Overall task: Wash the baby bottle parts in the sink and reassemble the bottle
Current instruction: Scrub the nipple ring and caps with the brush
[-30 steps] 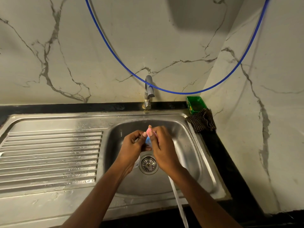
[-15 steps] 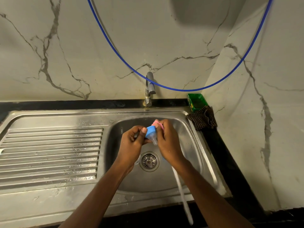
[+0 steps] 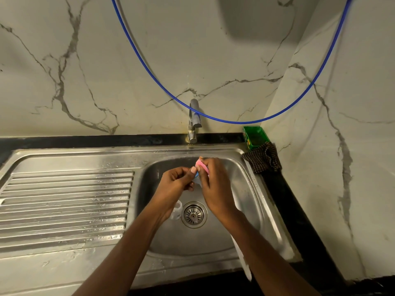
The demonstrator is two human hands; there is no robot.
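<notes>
Both hands meet over the steel sink basin (image 3: 241, 201), just below the tap (image 3: 193, 122). My left hand (image 3: 174, 188) pinches a small blue bottle part (image 3: 196, 176), mostly hidden between the fingers. My right hand (image 3: 215, 189) presses a pink sponge (image 3: 201, 164) against that part. A clear bottle piece (image 3: 177, 208) lies on the basin floor beside the drain (image 3: 194, 214), partly behind my left wrist.
A ribbed draining board (image 3: 64, 206) lies to the left of the basin. A green box (image 3: 254, 136) and a dark checked cloth (image 3: 264, 158) sit at the back right corner. A blue hose (image 3: 235, 122) loops across the marble wall.
The blue part, plainly visible half a second ago, is now nearly covered by my fingers. The pink sponge has shifted over it, and both hands sit slightly closer together.
</notes>
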